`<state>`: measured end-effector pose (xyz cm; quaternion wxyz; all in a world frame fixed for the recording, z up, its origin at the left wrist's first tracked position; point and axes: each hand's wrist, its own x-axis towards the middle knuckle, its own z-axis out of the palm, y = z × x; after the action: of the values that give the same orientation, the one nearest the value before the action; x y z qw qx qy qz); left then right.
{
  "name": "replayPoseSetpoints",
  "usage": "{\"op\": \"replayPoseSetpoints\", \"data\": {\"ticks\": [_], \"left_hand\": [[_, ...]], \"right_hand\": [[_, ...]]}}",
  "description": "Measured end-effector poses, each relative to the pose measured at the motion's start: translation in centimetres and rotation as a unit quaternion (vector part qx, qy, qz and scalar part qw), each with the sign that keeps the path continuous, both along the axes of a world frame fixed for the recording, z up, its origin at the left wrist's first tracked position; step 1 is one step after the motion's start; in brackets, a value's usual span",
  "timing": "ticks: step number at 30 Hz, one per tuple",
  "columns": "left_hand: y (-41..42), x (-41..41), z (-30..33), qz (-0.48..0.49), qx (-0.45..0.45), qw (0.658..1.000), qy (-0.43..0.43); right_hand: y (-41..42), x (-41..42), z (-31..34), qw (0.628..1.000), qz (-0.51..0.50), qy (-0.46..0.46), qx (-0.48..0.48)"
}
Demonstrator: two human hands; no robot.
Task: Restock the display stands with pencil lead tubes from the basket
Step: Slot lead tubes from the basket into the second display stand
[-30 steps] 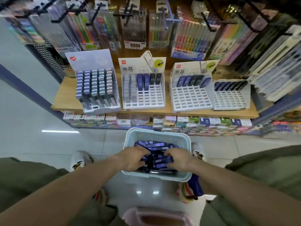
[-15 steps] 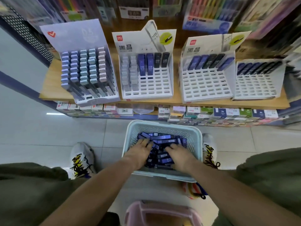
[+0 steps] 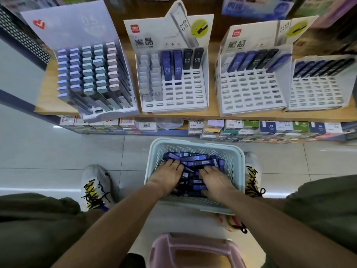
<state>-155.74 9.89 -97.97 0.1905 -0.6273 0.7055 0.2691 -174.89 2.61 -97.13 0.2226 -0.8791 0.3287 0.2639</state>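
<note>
Left hand (image 3: 168, 176) is down in the pale blue basket (image 3: 234, 161) on the floor, fingers spread flat on the heap; slim blue-purple pencil lead tubes (image 3: 195, 158) fill it, white labels showing; right hand (image 3: 214, 180) lies among them, whether it is gripping one I cannot tell.

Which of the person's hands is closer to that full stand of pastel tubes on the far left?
Left. The left hand lies in the basket on the side below the pastel stand; the right hand lies farther right.
</note>
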Motion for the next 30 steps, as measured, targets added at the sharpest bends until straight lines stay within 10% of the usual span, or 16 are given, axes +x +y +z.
{"op": "replayPoseSetpoints", "data": {"ticks": [10, 16, 21, 27, 30], "left_hand": [[0.6, 0.0, 0.2, 0.102, 0.005, 0.989, 0.104], [0.5, -0.3, 0.9, 0.301, 0.026, 0.927, 0.222], [-0.5, -0.7, 2.9, 0.505, 0.087, 0.778, 0.363], [-0.7, -1.4, 3.3, 0.673, 0.124, 0.533, 0.497], [-0.9, -2.1, 4.9, 0.701, 0.121, 0.463, 0.528]], "right_hand": [[0.2, -0.4, 0.8, 1.000, 0.005, 0.014, 0.024], [-0.2, -0.3, 0.7, 0.997, -0.058, -0.020, 0.046], [-0.7, -0.4, 0.4, 0.960, -0.250, -0.068, 0.109], [-1.9, 0.3, 2.4, 0.778, -0.524, -0.191, 0.288], [-1.5, 1.1, 4.2, 0.729, -0.551, -0.226, 0.339]]}}
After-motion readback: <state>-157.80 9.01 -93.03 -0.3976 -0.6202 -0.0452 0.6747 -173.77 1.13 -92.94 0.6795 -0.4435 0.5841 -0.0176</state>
